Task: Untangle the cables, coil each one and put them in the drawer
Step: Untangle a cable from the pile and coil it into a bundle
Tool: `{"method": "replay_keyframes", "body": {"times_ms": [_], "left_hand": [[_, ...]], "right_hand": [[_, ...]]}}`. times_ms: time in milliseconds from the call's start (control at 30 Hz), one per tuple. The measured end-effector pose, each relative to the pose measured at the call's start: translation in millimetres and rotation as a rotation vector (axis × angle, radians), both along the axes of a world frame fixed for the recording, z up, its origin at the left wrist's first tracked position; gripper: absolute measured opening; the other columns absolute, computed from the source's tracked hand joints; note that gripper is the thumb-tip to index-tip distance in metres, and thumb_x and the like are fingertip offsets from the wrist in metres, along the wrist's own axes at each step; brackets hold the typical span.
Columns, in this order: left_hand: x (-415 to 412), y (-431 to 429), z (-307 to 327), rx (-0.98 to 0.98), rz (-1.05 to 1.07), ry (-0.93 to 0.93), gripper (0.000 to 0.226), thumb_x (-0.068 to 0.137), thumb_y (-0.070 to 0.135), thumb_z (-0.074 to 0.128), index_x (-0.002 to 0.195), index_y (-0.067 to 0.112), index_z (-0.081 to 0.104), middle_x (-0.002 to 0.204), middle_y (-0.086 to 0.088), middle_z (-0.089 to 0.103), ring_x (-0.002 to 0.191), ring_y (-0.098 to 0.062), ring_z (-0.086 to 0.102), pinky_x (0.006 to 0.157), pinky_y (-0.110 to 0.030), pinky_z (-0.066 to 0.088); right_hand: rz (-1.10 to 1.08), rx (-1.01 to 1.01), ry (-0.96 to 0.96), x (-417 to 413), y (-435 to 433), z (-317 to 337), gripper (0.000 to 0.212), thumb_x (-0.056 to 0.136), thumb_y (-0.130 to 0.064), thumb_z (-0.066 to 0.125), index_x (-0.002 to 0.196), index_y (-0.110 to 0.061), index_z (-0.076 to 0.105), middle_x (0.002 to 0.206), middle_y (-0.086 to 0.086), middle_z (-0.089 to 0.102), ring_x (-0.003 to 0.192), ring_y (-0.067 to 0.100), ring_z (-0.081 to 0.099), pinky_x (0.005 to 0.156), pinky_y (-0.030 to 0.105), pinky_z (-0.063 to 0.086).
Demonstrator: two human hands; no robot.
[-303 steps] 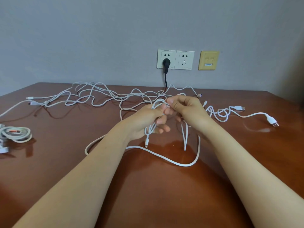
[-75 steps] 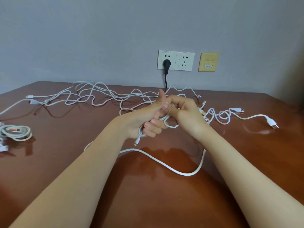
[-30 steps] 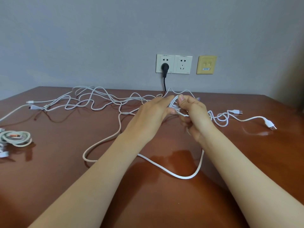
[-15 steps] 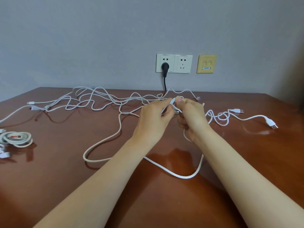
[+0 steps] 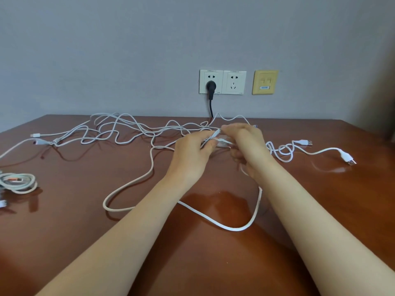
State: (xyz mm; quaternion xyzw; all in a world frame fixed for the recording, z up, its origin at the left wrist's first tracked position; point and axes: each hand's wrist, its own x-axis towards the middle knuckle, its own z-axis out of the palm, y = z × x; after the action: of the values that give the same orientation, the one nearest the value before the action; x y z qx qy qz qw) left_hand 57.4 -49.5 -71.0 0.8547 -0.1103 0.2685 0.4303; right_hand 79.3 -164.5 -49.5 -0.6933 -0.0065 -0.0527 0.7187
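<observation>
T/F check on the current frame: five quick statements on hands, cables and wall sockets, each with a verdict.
1. The left hand and right hand both pinch strands of the tangled white cables. True.
2. A coiled cable lies near the table's left edge. True.
3. The black plug sits in the right socket. False: it is in the left socket.
4. Every cable is already coiled. False: most lie tangled across the table.
5. An open drawer is in view. False: no drawer shows.

The left forearm (image 5: pixel 132 231) and right forearm (image 5: pixel 316 231) are bare to the wrists; the left grip (image 5: pixel 190 157) and right grip (image 5: pixel 249 148) are bare hands, fingertips slightly blurred.
</observation>
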Motion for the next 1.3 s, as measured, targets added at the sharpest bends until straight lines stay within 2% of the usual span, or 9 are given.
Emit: {"method": "replay_keyframes", "body": {"times_ms": [167,300,467,567,667,767,867,967,1300], "left_hand": [[0.1,3.1,0.6,0.013,-0.116,0.124,0.017,0.094,0.021,0.055,0.088,0.025,0.07,0.059,0.012,0.058,0.054,0.01,0.051,0.053,-0.007,0.034],[3.1,11.7,2.0,-0.01,-0.255,0.251,0.034,0.092,0.025,0.056,0.059,0.026,0.058,0.042,0.013,0.049,0.042,-0.001,0.04,0.053,-0.016,0.034],[-1.9,10.4,5.5,-0.09,-0.465,0.327,0.029,0.093,0.022,0.054,0.091,-0.002,0.069,0.066,-0.009,0.053,0.047,-0.001,0.04,0.055,-0.012,0.037],[-1.8,9.4,8.1,-0.198,-0.515,0.304,0.02,0.093,0.016,0.052,0.079,0.018,0.067,0.056,0.011,0.055,0.047,0.0,0.04,0.053,-0.011,0.036],[1.5,13.1,8.5,-0.262,-0.489,0.263,0.021,0.094,0.012,0.051,0.082,0.023,0.065,0.056,0.012,0.053,0.044,-0.001,0.038,0.051,-0.009,0.034],[7.1,20.6,5.2,-0.321,-0.428,0.262,0.018,0.095,0.011,0.049,0.096,0.02,0.065,0.059,0.011,0.052,0.043,0.0,0.037,0.05,-0.009,0.031],[12.3,23.6,1.5,-0.444,-0.37,0.258,0.012,0.094,0.01,0.051,0.099,0.018,0.058,0.059,0.008,0.055,0.041,0.001,0.039,0.046,-0.01,0.032],[13.7,22.3,2.8,-0.524,-0.331,0.23,0.016,0.093,0.008,0.052,0.108,0.015,0.049,0.062,0.002,0.055,0.04,0.001,0.04,0.046,-0.011,0.034],[22.3,25.2,0.1,-0.378,-0.176,0.242,0.012,0.094,0.009,0.052,0.103,0.004,0.057,0.07,0.001,0.055,0.041,0.004,0.049,0.043,-0.008,0.035]], "right_hand": [[0.127,-0.179,-0.215,-8.3,-15.6,13.7,0.018,0.081,0.004,0.055,0.082,-0.014,0.059,0.066,-0.001,0.05,0.045,0.0,0.046,0.047,0.012,0.034],[0.295,-0.299,-0.33,-10.7,-24.2,12.9,0.026,0.085,0.009,0.056,0.08,-0.016,0.061,0.073,0.01,0.053,0.059,0.009,0.054,0.059,0.018,0.043],[0.258,-0.206,-0.287,-4.5,-34.8,9.8,0.02,0.082,0.004,0.061,0.077,-0.015,0.063,0.064,-0.003,0.063,0.052,0.003,0.058,0.055,0.014,0.047],[0.287,-0.065,-0.156,-2.2,-36.2,5.4,0.02,0.08,0.006,0.06,0.077,-0.014,0.063,0.058,-0.007,0.065,0.052,0.009,0.058,0.052,0.018,0.048],[0.284,-0.12,-0.095,-0.9,-27.6,-2.2,0.019,0.083,0.003,0.059,0.077,-0.014,0.064,0.05,-0.002,0.058,0.043,0.009,0.048,0.04,0.015,0.041],[0.179,-0.379,-0.207,3.6,-11.0,-14.2,0.021,0.089,-0.004,0.055,0.073,-0.015,0.065,0.045,-0.003,0.051,0.033,0.005,0.038,0.037,0.016,0.032],[0.034,-0.649,-0.359,8.2,3.7,-21.1,0.016,0.09,-0.018,0.056,0.082,-0.014,0.069,0.061,-0.001,0.057,0.058,0.008,0.054,0.06,0.024,0.043],[0.008,-0.783,-0.376,8.1,8.2,-23.3,0.024,0.092,-0.024,0.049,0.091,-0.009,0.068,0.076,0.007,0.061,0.076,0.025,0.056,0.065,0.031,0.04],[0.138,-1.466,-0.737,-24.6,17.0,-8.4,0.033,0.102,-0.029,0.03,0.122,-0.018,0.053,0.122,0.007,0.054,0.108,0.031,0.054,0.071,0.031,0.032]]}}
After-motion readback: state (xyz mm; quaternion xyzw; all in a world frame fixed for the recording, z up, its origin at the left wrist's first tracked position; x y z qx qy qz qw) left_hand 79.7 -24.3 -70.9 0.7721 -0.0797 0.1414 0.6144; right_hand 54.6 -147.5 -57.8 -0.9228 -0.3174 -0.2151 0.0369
